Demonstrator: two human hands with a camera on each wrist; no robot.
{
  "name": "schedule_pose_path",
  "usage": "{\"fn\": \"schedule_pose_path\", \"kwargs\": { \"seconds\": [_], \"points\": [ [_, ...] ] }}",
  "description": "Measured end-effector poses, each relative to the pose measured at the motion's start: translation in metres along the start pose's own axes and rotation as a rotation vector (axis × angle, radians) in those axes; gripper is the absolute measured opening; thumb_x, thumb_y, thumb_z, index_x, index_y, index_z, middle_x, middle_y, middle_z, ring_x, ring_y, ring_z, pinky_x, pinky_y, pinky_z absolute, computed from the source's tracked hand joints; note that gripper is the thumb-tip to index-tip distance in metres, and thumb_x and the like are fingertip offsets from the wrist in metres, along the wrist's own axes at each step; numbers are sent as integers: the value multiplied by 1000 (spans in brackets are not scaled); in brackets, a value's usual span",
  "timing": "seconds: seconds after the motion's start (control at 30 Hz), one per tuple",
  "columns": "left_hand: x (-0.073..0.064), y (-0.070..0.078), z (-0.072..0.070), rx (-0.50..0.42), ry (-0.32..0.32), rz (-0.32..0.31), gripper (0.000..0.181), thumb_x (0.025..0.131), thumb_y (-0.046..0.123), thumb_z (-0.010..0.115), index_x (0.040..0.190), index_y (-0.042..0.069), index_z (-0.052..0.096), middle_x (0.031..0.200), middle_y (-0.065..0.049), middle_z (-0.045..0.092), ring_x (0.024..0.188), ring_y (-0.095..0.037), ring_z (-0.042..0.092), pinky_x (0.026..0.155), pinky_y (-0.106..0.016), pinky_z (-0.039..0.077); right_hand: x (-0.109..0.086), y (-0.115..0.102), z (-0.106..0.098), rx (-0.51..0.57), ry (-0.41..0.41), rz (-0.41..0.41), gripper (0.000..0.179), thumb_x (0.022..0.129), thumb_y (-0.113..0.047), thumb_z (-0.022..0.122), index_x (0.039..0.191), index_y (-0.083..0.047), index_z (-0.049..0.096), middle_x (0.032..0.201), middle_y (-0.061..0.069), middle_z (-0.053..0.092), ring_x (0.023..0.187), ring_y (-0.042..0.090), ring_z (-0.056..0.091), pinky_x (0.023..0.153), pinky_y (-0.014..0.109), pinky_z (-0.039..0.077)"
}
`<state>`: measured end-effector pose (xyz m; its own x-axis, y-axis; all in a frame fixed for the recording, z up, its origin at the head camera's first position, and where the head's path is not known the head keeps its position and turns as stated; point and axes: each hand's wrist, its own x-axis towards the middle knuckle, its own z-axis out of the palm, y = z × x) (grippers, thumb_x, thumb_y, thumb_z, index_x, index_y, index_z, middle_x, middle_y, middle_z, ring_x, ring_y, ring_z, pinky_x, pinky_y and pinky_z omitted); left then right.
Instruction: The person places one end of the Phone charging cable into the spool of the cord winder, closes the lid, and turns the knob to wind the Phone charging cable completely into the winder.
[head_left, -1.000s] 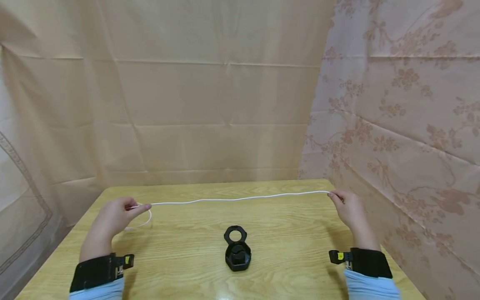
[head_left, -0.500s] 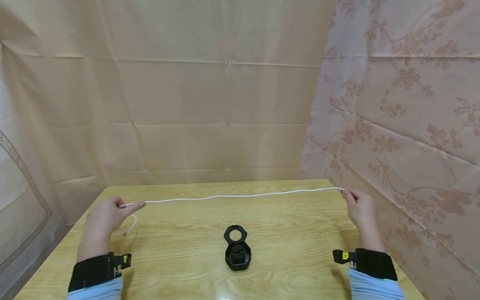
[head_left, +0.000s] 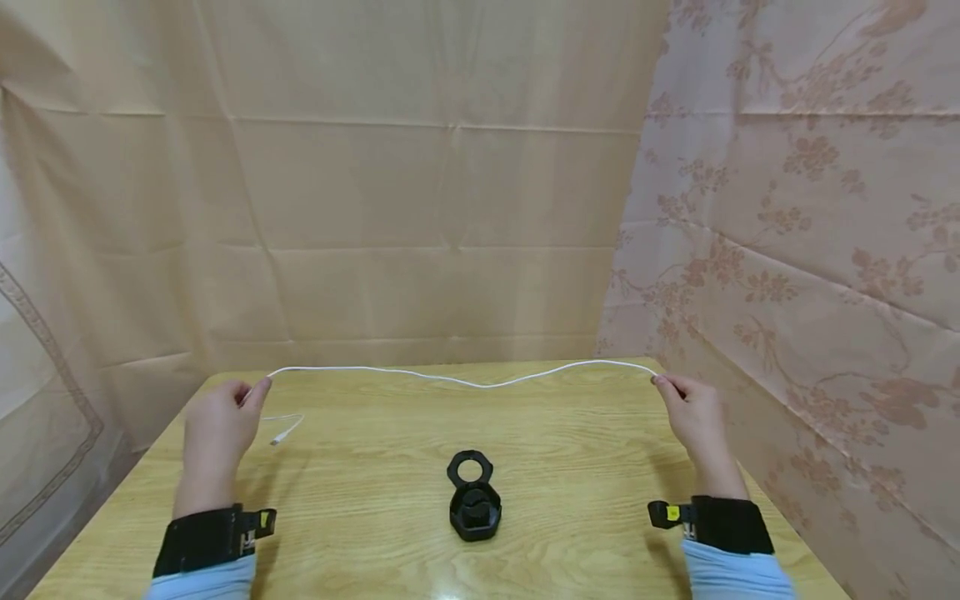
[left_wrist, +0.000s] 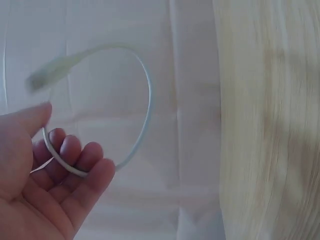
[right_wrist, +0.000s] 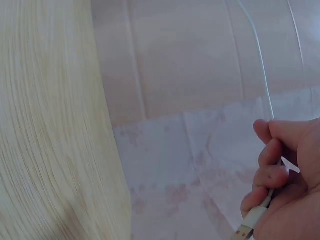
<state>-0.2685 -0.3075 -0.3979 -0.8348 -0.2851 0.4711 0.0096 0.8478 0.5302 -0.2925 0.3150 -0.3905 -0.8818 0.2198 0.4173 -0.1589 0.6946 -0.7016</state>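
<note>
A white USB cable [head_left: 480, 386] stretches between both hands above the table, sagging a little in its middle. My left hand [head_left: 221, 425] pinches it near one end; past the fingers a free length loops round, ending in a small plug [head_left: 279, 437]. In the left wrist view that plug [left_wrist: 47, 75] is blurred above the curled fingers. My right hand [head_left: 693, 417] pinches the other end between thumb and forefinger. The right wrist view shows the larger USB plug [right_wrist: 250, 222] poking out below the curled fingers of that hand.
A black octagonal holder with a ring [head_left: 476, 504] lies on the wood-grain table [head_left: 360, 517], centred between the forearms. Plain beige cloth [head_left: 420, 208] hangs behind the table, and flowered cloth [head_left: 810, 250] hangs along the right side.
Over the last half second my hands have come closer together, and the cable has gone from nearly straight to wavy. The loose plug at the left has swung right and up.
</note>
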Motion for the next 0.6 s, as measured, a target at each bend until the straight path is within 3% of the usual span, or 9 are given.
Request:
{"fn": "schedule_pose_path", "kwargs": {
  "seconds": [0.1, 0.2, 0.3, 0.4, 0.6],
  "points": [
    [1, 4, 11, -43, 0, 39, 42, 107, 33, 53, 93, -3, 69, 76, -14, 64, 69, -31, 57, 61, -42, 43, -1, -7, 15, 77, -74, -3, 43, 108, -32, 52, 125, 4, 69, 123, 23, 67, 110, 35, 59, 89, 49, 48],
    [3, 5, 21, -62, -40, 69, 40, 106, 28, 54, 101, -7, 71, 93, -24, 71, 84, -43, 65, 74, -53, 50, -3, -15, 33, 144, -165, 3, 44, 108, -33, 52, 129, 2, 68, 129, 22, 65, 122, 38, 57, 99, 54, 46],
    [5, 2, 30, -39, -164, 60, 39, 106, 25, 54, 107, -10, 71, 108, -30, 69, 102, -50, 63, 86, -61, 48, -6, -21, 51, 149, -239, -10, 40, 108, -31, 53, 130, -1, 68, 131, 21, 65, 128, 39, 55, 102, 57, 44],
    [5, -1, 35, 3, -295, 52, 38, 105, 23, 54, 109, -11, 71, 109, -30, 69, 105, -51, 62, 87, -61, 48, -9, -25, 64, 132, -276, -48, 35, 107, -27, 56, 126, -1, 71, 126, 20, 67, 122, 39, 59, 99, 57, 47],
    [3, -1, 37, -22, -451, 39, 40, 101, 26, 62, 119, -10, 67, 117, -29, 67, 110, -49, 60, 90, -60, 47, -11, -31, 75, 92, -268, -112, 27, 104, -18, 61, 118, 1, 74, 114, 18, 72, 110, 36, 66, 92, 54, 51]
  ]
}}
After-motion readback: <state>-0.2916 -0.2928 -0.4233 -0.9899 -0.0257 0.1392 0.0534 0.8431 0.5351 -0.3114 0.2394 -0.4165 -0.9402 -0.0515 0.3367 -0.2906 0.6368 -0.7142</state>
